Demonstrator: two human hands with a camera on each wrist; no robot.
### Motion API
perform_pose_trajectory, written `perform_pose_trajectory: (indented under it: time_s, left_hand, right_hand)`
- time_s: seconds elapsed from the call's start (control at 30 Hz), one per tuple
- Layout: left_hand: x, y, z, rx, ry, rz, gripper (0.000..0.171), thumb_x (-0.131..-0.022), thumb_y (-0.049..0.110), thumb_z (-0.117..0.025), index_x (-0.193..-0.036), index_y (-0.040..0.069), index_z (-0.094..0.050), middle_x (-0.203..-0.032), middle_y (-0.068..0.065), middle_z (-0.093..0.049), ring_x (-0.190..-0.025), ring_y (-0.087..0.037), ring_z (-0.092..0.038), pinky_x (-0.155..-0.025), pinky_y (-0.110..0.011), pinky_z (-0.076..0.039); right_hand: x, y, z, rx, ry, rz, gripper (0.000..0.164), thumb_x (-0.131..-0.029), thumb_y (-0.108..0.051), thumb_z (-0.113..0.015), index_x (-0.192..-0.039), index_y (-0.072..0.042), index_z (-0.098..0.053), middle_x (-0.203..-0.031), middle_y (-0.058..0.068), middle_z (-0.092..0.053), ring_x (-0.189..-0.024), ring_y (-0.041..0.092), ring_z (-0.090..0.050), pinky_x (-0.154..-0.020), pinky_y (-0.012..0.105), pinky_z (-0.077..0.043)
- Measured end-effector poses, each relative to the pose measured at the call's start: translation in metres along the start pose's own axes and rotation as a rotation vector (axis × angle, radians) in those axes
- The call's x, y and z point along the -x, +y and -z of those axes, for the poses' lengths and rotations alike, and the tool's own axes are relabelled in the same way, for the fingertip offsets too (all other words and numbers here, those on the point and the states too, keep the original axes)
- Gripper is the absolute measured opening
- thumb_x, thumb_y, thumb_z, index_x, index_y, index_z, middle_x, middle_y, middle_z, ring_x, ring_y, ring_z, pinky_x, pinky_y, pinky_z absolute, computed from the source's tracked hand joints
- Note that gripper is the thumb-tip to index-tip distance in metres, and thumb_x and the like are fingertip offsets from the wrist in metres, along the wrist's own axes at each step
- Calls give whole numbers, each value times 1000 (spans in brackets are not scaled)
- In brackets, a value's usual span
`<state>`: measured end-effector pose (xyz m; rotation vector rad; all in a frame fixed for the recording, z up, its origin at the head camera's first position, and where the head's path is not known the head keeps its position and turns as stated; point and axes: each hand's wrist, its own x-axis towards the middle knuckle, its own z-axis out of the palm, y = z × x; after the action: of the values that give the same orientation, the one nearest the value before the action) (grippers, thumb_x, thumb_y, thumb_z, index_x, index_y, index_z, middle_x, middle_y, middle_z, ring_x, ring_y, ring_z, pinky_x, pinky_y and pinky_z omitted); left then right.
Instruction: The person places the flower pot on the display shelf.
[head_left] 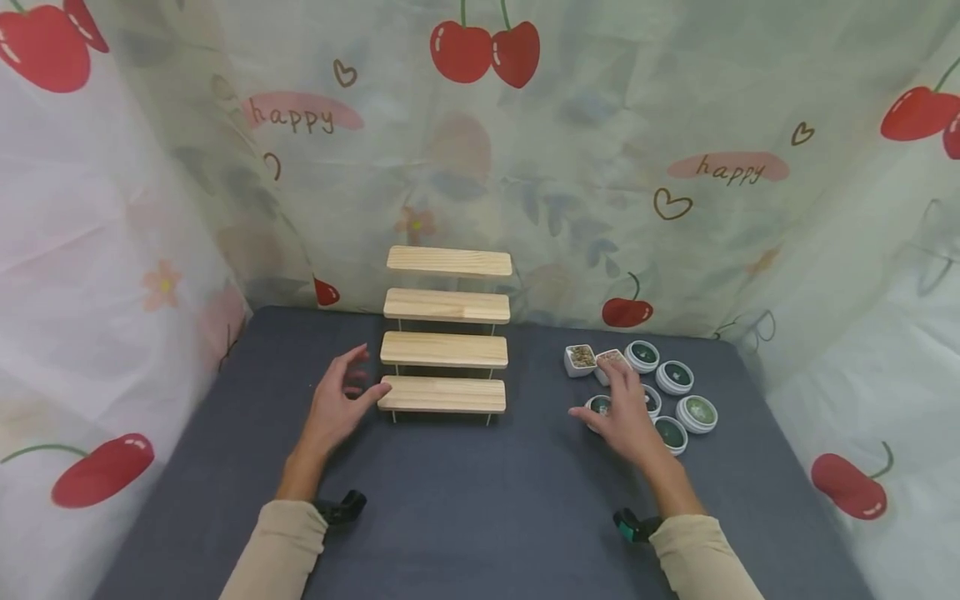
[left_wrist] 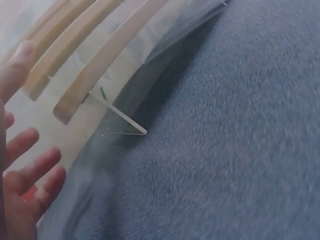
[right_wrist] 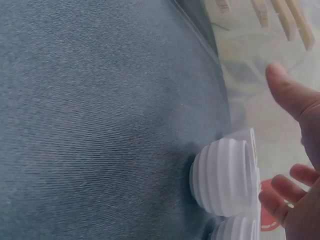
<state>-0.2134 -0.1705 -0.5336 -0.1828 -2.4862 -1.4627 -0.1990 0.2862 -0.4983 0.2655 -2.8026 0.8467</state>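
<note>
A four-step wooden display rack [head_left: 442,395] with thin legs stands at the back middle of the table. My left hand [head_left: 339,402] is beside its left end, fingers spread and holding nothing; in the left wrist view the fingers [left_wrist: 42,172] are apart from the wooden boards [left_wrist: 75,97]. My right hand [head_left: 626,417] hovers over a group of small white pots, thumb apart from the fingers and nothing between them. Under and around it are round ribbed pots with green tops [head_left: 697,412] and two square pots, one with a speckled filling [head_left: 581,358]. The hand partly hides several pots.
A dark grey cloth [head_left: 480,500] covers the table. Cherry-printed curtains [head_left: 465,150] rise along its back and both sides, close behind the rack. In the right wrist view, a ribbed white pot [right_wrist: 222,177] stands near the fingers.
</note>
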Motion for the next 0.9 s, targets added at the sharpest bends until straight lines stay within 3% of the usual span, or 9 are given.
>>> perform_pose_trajectory:
  time_s: [0.13, 0.23, 0.47, 0.6, 0.8, 0.9]
  left_hand:
    - [2, -5, -6, 61, -12, 46, 82, -86, 36, -83, -154, 21, -41, -143, -9, -57, -102, -20, -65, -81, -27, -52]
    - [3, -7, -10, 122, -17, 53, 80, -85, 31, -85, -152, 19, -44, -141, -11, -58, -90, -10, -64, -71, -21, -50]
    - [2, -14, -17, 289, -18, 92, 69, -83, 20, -87, -143, 13, -53, -138, -16, -58, -74, -3, -65, -63, -20, -49]
    - [3, -17, -20, 326, -31, 124, 71, -80, 20, -88, -142, 15, -54, -138, -16, -57, -73, -2, -65, -63, -20, -50]
    - [1, -20, -26, 370, 16, 136, 66, -77, 15, -90, -136, 12, -60, -130, -17, -64, -71, -2, -65, -63, -19, -51]
    - [0, -21, -28, 364, 24, 143, 64, -76, 11, -90, -134, 9, -62, -128, -19, -66, -71, -2, -64, -61, -18, -49]
  right_hand:
    - [6, 3, -2, -6, 2, -20, 90, -77, -28, -90, -149, 0, -44, -152, 31, -32, -141, 48, -32, -113, 65, -28]
    - [9, 5, -3, -14, -9, -59, 88, -77, -28, -91, -148, -3, -46, -154, 31, -30, -142, 51, -31, -113, 66, -29]
    - [13, 6, -3, 22, -24, -118, 78, -79, -27, -89, -143, -5, -51, -154, 31, -31, -138, 55, -33, -109, 68, -32]
    - [14, 6, -6, 52, -32, -123, 75, -79, -23, -88, -143, -5, -52, -151, 31, -34, -135, 54, -38, -107, 68, -33]
    - [14, 5, -12, 37, -19, -81, 69, -78, -13, -86, -139, 0, -54, -145, 32, -40, -138, 51, -37, -116, 72, -20]
    - [14, 5, -14, 50, -15, -82, 68, -79, -12, -85, -138, 0, -55, -142, 31, -44, -135, 51, -40, -113, 69, -27]
